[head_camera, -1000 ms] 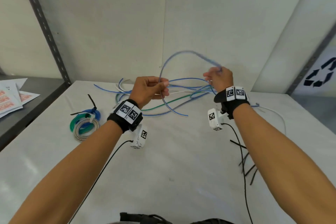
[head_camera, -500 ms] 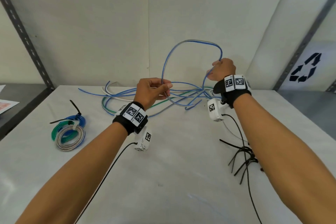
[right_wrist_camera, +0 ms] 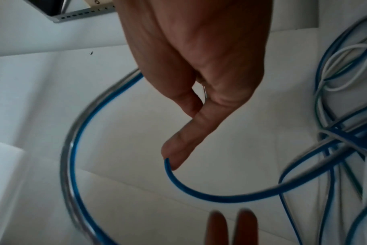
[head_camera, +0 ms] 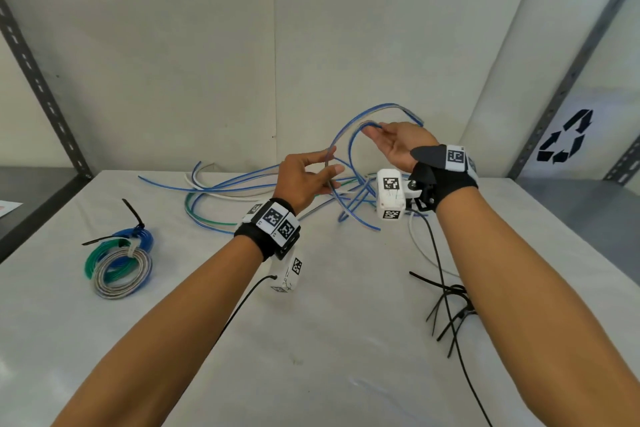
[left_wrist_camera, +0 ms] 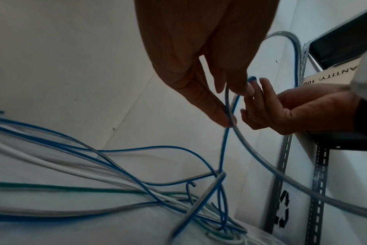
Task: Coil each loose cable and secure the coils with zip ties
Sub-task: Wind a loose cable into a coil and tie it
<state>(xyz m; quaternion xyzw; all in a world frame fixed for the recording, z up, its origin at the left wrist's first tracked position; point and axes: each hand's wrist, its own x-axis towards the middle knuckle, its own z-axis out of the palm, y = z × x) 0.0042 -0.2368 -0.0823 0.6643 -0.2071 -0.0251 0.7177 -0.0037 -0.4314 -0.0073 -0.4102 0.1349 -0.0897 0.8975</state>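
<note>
A blue cable (head_camera: 349,128) arches in a loop between my two hands above the white table (head_camera: 311,340). My left hand (head_camera: 325,170) pinches two crossing strands of it between thumb and fingers; the left wrist view shows that pinch (left_wrist_camera: 230,116). My right hand (head_camera: 377,130) is held palm-up with straight fingers just right of the left. The loop runs over and behind it. In the right wrist view the cable's cut end (right_wrist_camera: 167,160) touches a fingertip (right_wrist_camera: 174,155). The rest of the cable drops into a tangle of loose blue, white and green cables (head_camera: 242,184).
Tied coils of blue, green and grey cable (head_camera: 117,263) with black zip-tie tails lie at the left. Several loose black zip ties (head_camera: 450,308) lie under my right forearm. Metal shelf posts (head_camera: 45,87) flank the table, and a wall closes the back.
My right hand has let go of its pinch on the blue cable, opened and moved left toward the left hand. The loop has become smaller. My left hand keeps its pinch.
</note>
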